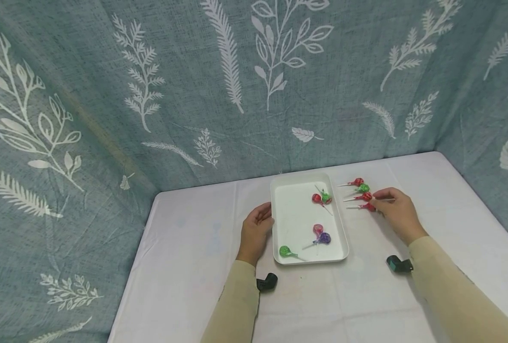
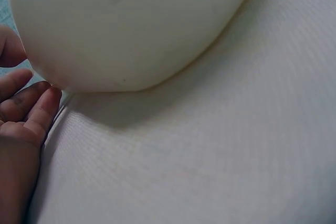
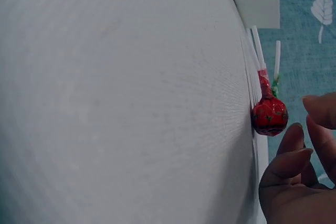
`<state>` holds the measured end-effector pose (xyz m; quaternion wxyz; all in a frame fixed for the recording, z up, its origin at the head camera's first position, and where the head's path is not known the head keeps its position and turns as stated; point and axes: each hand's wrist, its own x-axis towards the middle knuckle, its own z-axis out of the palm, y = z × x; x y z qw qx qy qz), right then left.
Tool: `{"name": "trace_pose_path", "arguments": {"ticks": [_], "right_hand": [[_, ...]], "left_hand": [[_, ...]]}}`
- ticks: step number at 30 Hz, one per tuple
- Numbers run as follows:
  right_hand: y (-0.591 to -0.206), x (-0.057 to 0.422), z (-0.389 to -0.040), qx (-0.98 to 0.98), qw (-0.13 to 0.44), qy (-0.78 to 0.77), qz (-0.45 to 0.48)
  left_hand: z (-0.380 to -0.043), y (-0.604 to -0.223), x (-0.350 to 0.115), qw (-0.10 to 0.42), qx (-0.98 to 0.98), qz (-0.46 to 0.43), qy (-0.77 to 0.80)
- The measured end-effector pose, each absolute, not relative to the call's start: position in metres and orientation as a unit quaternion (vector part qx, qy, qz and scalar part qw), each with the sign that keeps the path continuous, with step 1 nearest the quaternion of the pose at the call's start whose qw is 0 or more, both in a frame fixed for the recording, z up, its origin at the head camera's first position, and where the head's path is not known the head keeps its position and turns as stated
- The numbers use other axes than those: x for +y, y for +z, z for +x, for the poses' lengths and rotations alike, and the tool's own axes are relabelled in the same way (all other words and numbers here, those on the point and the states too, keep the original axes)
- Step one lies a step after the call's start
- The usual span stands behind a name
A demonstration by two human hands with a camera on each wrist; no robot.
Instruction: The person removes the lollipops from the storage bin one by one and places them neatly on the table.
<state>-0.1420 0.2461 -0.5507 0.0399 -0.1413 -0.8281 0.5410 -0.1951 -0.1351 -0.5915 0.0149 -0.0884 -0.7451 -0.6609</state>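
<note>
My left hand is at the left wall of a white tray, fingertips right at its edge. In the left wrist view the fingers lie loosely bent against the tray. My right hand is at the candy ends of several lollipops lying right of the tray. Nearest it are a red lollipop and another red one just behind. The right wrist view shows a red-wrapped lollipop just beside the thumb and bent fingers, with a gap between thumb and fingertips.
Inside the tray lie a red lollipop, a green one, a pink one, a purple one and another green one. The white-covered table meets a leaf-patterned curtain behind.
</note>
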Motion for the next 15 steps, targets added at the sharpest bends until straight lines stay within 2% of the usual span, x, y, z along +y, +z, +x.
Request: {"name": "trace_pose_path", "arguments": {"ticks": [15], "right_hand": [[-0.536,0.240,-0.145,-0.824,0.053,0.550,-0.127]], "left_hand": [[-0.194,-0.586,-0.134,0.010,-0.746,-0.082,-0.660]]}}
